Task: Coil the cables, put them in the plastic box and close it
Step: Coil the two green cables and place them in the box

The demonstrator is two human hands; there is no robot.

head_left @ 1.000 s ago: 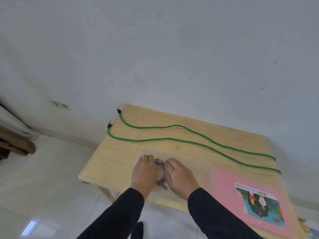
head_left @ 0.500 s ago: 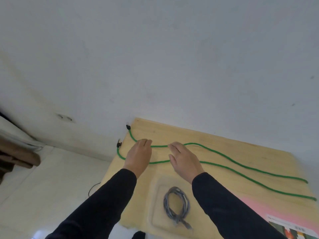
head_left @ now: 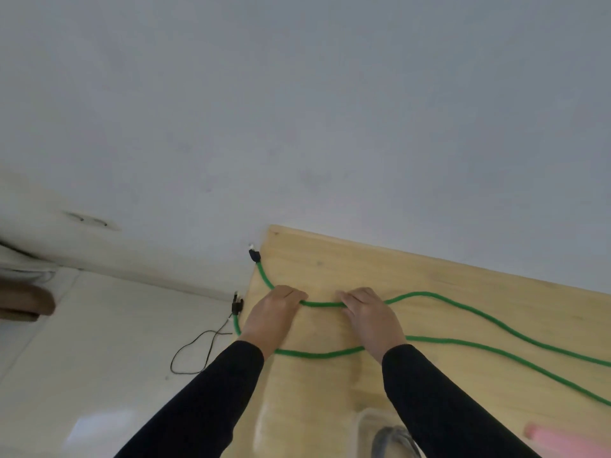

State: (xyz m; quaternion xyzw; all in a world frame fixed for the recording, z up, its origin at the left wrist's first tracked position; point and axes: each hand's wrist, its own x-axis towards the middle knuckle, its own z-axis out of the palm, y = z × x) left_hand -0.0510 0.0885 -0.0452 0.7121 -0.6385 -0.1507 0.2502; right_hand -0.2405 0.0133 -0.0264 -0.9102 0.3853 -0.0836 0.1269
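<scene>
Head view: wooden bench (head_left: 429, 292) against pale wall; thin black wire (head_left: 198, 350) on floor left. Left hand (head_left: 274, 317) and right hand (head_left: 372, 320), apart, both curl onto green cable (head_left: 322, 304); its plugs overhang the left edge. Plastic box (head_left: 362, 424) with grey cable (head_left: 388, 441) at bottom edge.

Table (head_left: 463, 292): stands against the wall (head_left: 297, 110), the floor (head_left: 82, 358) to its left. Cable (head_left: 322, 304): lies on the table in two long runs, one behind the other, both plug ends reaching past the table's left edge; left hand (head_left: 274, 320) and right hand (head_left: 372, 320) side by side on the rear run, the front run passing beneath both wrists. Plastic box (head_left: 362, 421): at the table's near edge, before the right hand, a coiled cable (head_left: 385, 441) in it; thin wire (head_left: 198, 352) on the floor left of the table.
</scene>
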